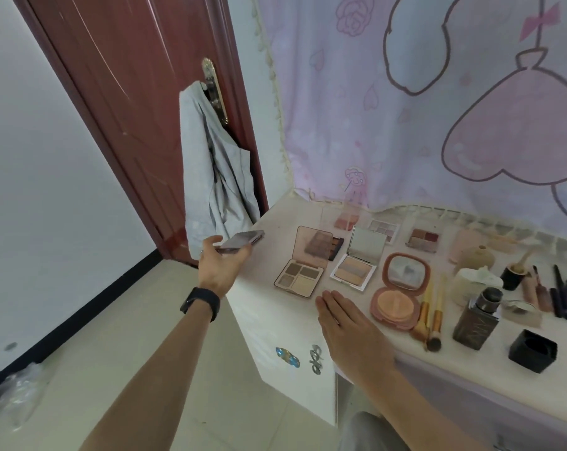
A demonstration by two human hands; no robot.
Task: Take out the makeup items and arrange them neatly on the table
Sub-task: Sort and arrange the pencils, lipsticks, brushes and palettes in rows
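My left hand [222,265] reaches out past the table's left end, fingers curled under a phone [241,240] that it holds flat, screen side up; a black band [200,302] sits on that wrist; my right hand [350,323] is flat, fingers straight and together, palm down at the front edge of the white table [265,307], though I cannot tell whether it touches the top; the makeup items are laid out on the table in rows; just beyond my right fingertips lies an open eyeshadow palette [300,275], beside it an open highlighter palette [353,270] with its mirror lid raised, then a round blush compact [396,302] lying open; right of that, two brushes [430,315] lie side by side, then a dark foundation bottle [477,315] and a black square cap [532,349]; three smaller palettes [384,229] line the back under the pink curtain [438,109]; pencils [561,294] lie at the far right; a grey garment [217,177] hangs from the door handle.
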